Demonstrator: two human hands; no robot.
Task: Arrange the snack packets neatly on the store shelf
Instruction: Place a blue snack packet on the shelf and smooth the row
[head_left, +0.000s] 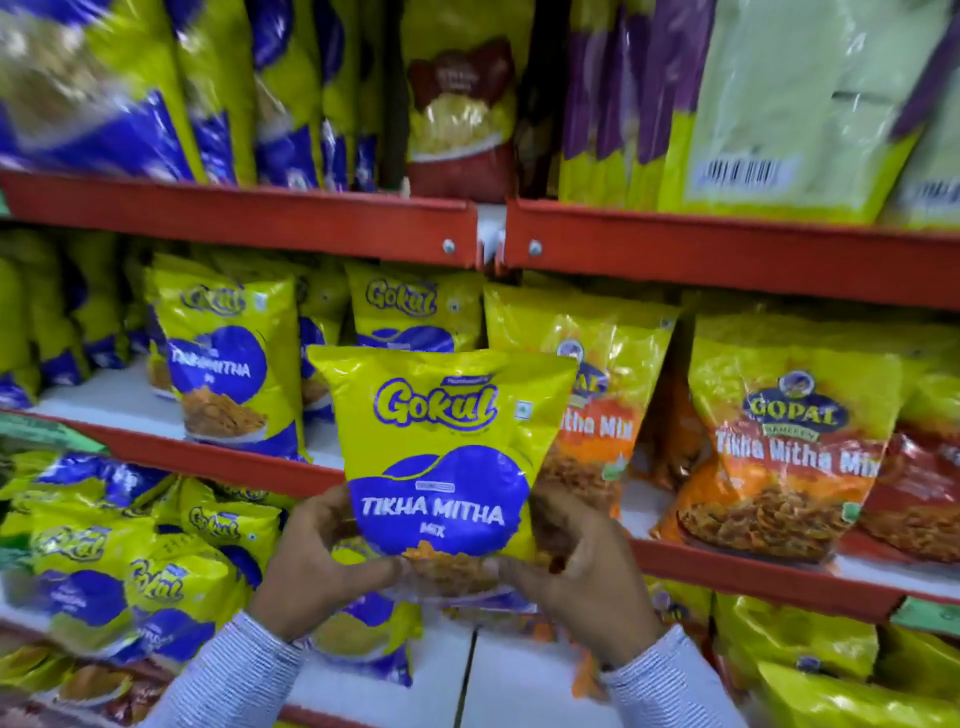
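On the far left, blurred yellow-and-blue packets (78, 561) lie heaped on the lower shelf; above them a Gokul pack (231, 364) stands upright on the middle shelf (234, 460), whose red lip runs across the view; the left hand (317, 561) grips the lower left corner of the held packet (441, 452), thumb on the front, fingers (311, 512) curled round the edge and pressed on the foil; the held packet, marked Tikha Mitha Mix, is upright in front of the middle shelf, just before another Gokul pack (413, 306) standing behind it; the right hand (576, 577) pinches the lower right corner the same way, thumb in front, fingers wrapped behind; both sleeves are pale and striped; further right, orange Gopal packs (784, 457) stand in a row on the same shelf; the top shelf (727, 249) carries tall, blurred bags (779, 104).
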